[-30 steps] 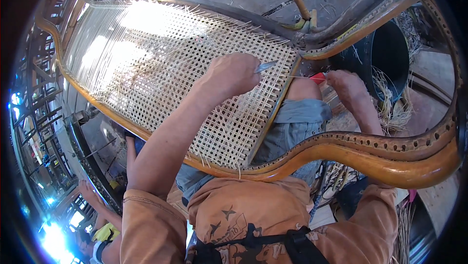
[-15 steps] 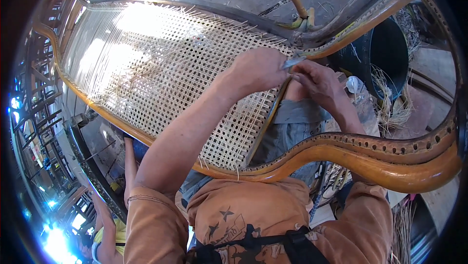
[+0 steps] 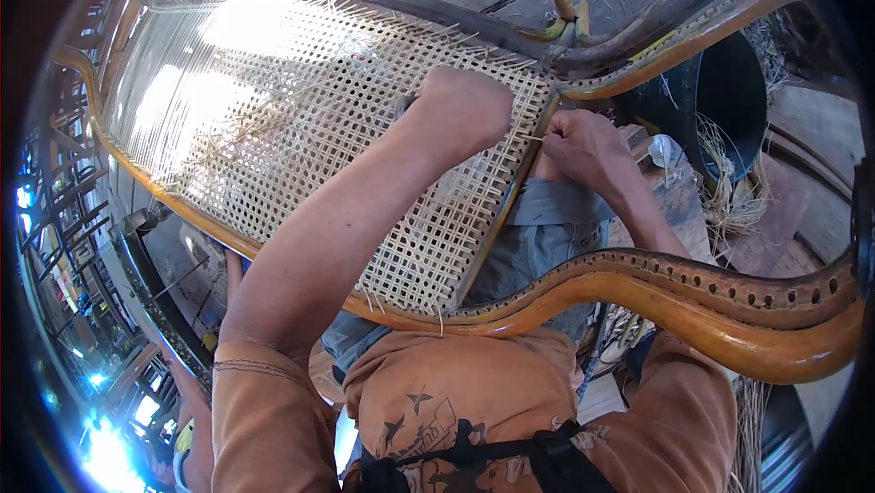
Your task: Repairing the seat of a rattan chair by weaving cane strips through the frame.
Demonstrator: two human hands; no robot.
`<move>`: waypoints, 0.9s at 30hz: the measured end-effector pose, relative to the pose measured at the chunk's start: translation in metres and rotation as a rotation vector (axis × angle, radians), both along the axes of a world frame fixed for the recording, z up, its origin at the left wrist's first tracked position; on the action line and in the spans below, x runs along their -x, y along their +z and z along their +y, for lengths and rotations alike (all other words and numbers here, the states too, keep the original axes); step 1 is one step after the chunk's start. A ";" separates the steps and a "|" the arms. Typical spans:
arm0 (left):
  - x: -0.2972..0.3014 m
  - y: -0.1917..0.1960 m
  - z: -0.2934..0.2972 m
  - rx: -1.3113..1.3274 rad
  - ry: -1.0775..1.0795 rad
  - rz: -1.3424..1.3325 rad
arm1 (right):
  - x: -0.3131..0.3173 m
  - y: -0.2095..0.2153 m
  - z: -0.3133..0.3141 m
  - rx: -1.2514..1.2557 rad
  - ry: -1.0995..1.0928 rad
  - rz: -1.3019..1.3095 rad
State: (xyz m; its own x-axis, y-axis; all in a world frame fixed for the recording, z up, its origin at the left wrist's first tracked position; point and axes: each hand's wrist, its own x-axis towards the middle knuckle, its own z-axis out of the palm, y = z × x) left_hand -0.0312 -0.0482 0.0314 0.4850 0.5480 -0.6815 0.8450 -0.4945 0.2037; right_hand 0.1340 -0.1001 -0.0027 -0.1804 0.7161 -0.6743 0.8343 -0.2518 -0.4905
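A woven cane panel [image 3: 415, 265] with an open lattice is stretched in a varnished wooden chair frame [image 3: 629, 279] across my lap. Above its right part, my left hand [image 3: 469, 108] is a fist with its back to me. A small dark grey piece [image 3: 402, 107] shows beside this fist; whether the fist holds it is hidden. Just past the panel's right edge, my right hand [image 3: 583, 145] pinches a thin cane strand [image 3: 536, 138] that points toward the panel. Short strand ends bristle along the panel's far edge.
A dark bucket [image 3: 729, 101] stands at the right, with loose cane strands [image 3: 734, 206] spilling beside it. Near it lies a crumpled white scrap [image 3: 665, 150]. Cane offcuts litter the floor at the top. Another person's arm [image 3: 187, 384] shows at lower left.
My left hand has moved left and up, away from my right hand. The metal blade seen between the hands is no longer there. My right hand has shifted slightly left.
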 end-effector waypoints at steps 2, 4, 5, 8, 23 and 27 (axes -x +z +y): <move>-0.001 -0.001 -0.002 -0.051 -0.035 -0.025 | 0.001 -0.012 -0.003 -0.098 -0.026 -0.010; -0.006 -0.004 -0.002 -0.089 -0.104 -0.002 | 0.006 -0.005 0.002 -0.030 -0.016 -0.015; -0.008 -0.007 -0.003 -0.084 -0.102 -0.001 | 0.009 -0.003 0.004 0.032 -0.007 -0.020; -0.016 -0.009 -0.008 -0.124 -0.177 0.000 | 0.004 -0.020 -0.004 -0.143 0.033 -0.040; -0.009 -0.008 -0.006 0.025 -0.038 -0.014 | 0.010 -0.010 -0.003 -0.060 -0.026 -0.045; 0.001 -0.016 -0.006 0.000 -0.083 -0.032 | 0.007 -0.017 -0.001 -0.013 0.009 0.003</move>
